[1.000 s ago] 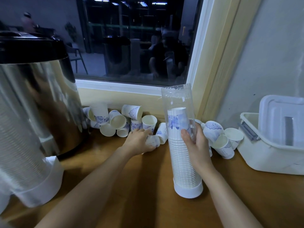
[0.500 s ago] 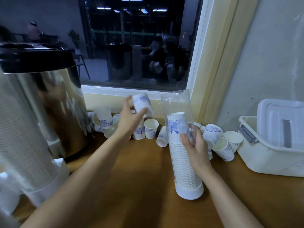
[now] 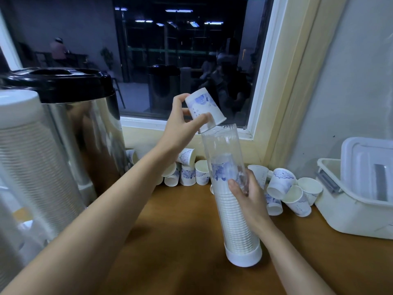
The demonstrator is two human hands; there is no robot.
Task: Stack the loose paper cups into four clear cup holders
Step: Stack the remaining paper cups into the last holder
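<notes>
Raised from the heap since the earlier frame, a paper cup (image 3: 205, 108) is now held upside down and tilted by the left hand (image 3: 180, 126), its rim at the open mouth of the clear cup holder (image 3: 230, 188). The cup is pinched between thumb and fingers. The holder is kept upright on the wooden worktop (image 3: 180, 241) by the right hand (image 3: 248, 201), which is wrapped around its middle. A tall stack of cups (image 3: 236, 222) is seen inside the tube, above its white base. Loose cups (image 3: 188, 174) are scattered along the wall behind the holder. A steel urn (image 3: 85, 128) stands at the left and a white bin (image 3: 357, 201) at the right.
</notes>
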